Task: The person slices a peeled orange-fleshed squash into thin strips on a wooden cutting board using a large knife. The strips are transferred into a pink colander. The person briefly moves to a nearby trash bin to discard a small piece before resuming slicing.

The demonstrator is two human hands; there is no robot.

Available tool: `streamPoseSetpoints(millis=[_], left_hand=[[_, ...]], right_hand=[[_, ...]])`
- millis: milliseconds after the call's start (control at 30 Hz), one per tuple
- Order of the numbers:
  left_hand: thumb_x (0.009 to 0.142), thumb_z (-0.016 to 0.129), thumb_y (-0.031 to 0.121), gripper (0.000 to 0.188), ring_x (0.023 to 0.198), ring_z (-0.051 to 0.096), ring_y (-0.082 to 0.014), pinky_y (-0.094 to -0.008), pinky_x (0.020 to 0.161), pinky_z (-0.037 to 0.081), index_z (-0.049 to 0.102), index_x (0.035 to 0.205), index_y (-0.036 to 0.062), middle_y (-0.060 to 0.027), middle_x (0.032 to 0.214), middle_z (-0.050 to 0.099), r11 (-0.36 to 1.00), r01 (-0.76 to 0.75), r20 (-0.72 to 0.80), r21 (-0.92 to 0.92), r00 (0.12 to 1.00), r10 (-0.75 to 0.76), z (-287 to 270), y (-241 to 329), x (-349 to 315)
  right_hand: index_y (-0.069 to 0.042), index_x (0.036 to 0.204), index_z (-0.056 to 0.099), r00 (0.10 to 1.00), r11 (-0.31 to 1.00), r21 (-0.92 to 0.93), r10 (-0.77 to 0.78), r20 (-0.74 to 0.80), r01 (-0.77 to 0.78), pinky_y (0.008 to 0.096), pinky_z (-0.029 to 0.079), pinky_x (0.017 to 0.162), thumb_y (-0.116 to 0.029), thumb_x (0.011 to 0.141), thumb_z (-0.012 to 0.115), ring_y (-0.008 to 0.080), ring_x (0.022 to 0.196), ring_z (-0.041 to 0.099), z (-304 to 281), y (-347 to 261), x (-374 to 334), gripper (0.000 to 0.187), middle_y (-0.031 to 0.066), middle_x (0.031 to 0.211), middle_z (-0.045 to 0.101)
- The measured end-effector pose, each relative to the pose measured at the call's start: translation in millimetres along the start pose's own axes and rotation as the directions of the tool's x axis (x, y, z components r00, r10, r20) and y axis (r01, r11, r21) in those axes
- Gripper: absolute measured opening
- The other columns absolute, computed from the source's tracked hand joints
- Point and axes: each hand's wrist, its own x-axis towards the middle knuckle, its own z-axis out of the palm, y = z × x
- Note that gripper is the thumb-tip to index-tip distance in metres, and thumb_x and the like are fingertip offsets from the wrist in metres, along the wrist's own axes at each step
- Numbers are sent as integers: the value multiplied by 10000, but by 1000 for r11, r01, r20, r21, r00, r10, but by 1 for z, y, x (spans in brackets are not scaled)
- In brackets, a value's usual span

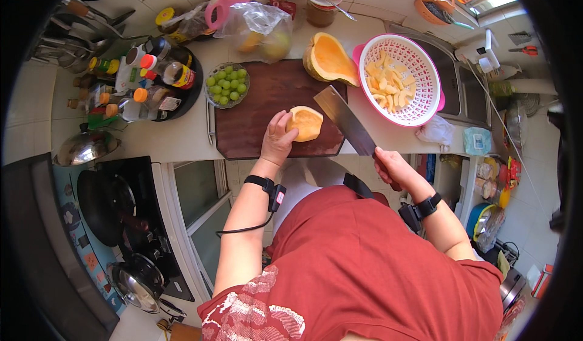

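My left hand (pixel 279 137) is closed on the left side of a peeled pumpkin piece (pixel 305 123), pale orange, over the dark brown cutting board (pixel 249 131). In my right hand (pixel 393 168) is the handle of a broad cleaver (pixel 347 121). Its blade slants up and left, just right of the pumpkin piece, and a gap shows between them. A larger cut pumpkin (pixel 331 60) with its green rind on rests at the board's far right corner. Beyond my right hand stands a white and pink colander (pixel 429 77) holding pale orange pumpkin slices (pixel 388 85).
A glass bowl of green grapes (pixel 228 85) sits by the board's left edge. Farther left, bottles (pixel 170 71) crowd a round dark tray. A clear bag of fruit (pixel 261 34) and a jar with a spoon (pixel 320 13) stand at the back. The sink (pixel 470 92) is right; the stove (pixel 152 219) is lower left.
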Motion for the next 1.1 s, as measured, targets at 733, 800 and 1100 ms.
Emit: streamPoseSetpoints(millis=[733,800,1100], left_hand=[[915,674,201,230,543,599,-125,-246,485,470,543,968,19,-59,762,626,69,807,283,-586,284,-916,23,8,-27],[920,666,214,224,526,609,-134,-264,454,469,561,945,18,-66,743,632,48,826,273,-561,239,-932,25,9,-23],[940,620,213,274,543,656,-171,-288,428,493,499,1068,3,-102,782,656,-34,901,375,-433,146,-915,17,25,-4]], right_hand=[[2,910,692,982,772,-607,-144,120,187,316,494,593,-543,941,555,135,617,578,40,-51,43,563,60,683,618],[7,903,691,983,781,-596,-141,120,185,321,497,605,-553,940,550,151,623,585,45,-55,45,578,71,685,621],[31,1008,693,987,767,-622,-147,68,157,368,515,737,-597,937,511,253,790,664,57,-65,49,657,148,799,681]])
